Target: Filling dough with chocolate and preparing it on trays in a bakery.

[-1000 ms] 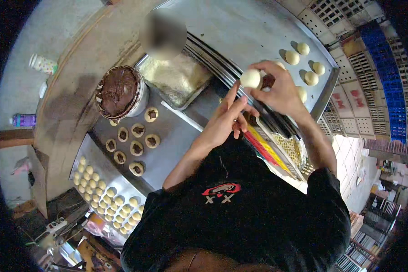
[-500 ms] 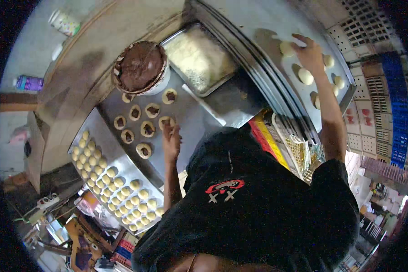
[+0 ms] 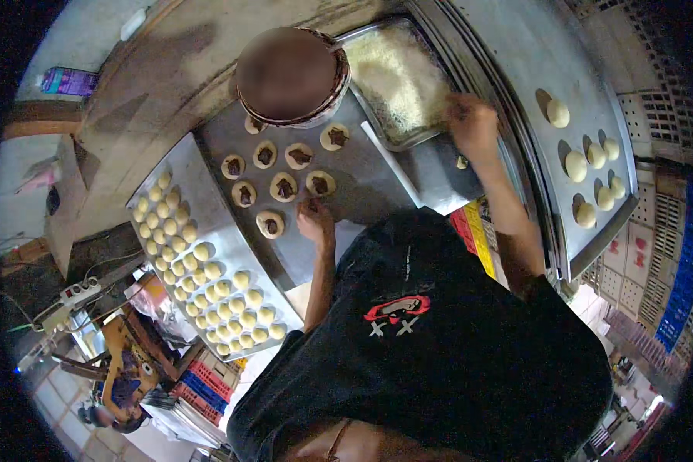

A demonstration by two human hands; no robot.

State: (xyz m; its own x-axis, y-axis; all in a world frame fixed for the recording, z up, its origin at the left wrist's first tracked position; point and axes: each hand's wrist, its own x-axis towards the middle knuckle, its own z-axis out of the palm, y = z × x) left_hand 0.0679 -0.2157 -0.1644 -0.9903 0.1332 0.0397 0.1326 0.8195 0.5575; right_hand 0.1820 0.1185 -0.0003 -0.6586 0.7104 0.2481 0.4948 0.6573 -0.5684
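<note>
My left hand (image 3: 316, 219) is low over the grey metal worktop, its fingers drawn together just below a flattened dough disc (image 3: 321, 183) topped with dark brown filling. Whether they grip the disc's edge is hidden. Several similar filled discs (image 3: 282, 187) lie around it. My right hand (image 3: 473, 127) hovers beside the near right corner of a metal tray (image 3: 402, 142) of pale yellow shreds. Its fingers point left and are smeared, so I cannot see what they hold. On the right, a baking tray (image 3: 531, 69) carries several round dough balls (image 3: 575, 165).
A bucket (image 3: 319, 119) of brown filling stands behind the discs. On the left, another metal tray (image 3: 208, 169) bears rows of small dough balls (image 3: 239, 304). Stacked trays form raised edges at right. A purple bottle (image 3: 69, 81) stands far left, and blue crates (image 3: 677, 292) far right.
My right hand has left the dough balls on the right tray and moved left to the tray of shreds. My left hand's fingers have drawn in near the same disc. The whole view has shifted.
</note>
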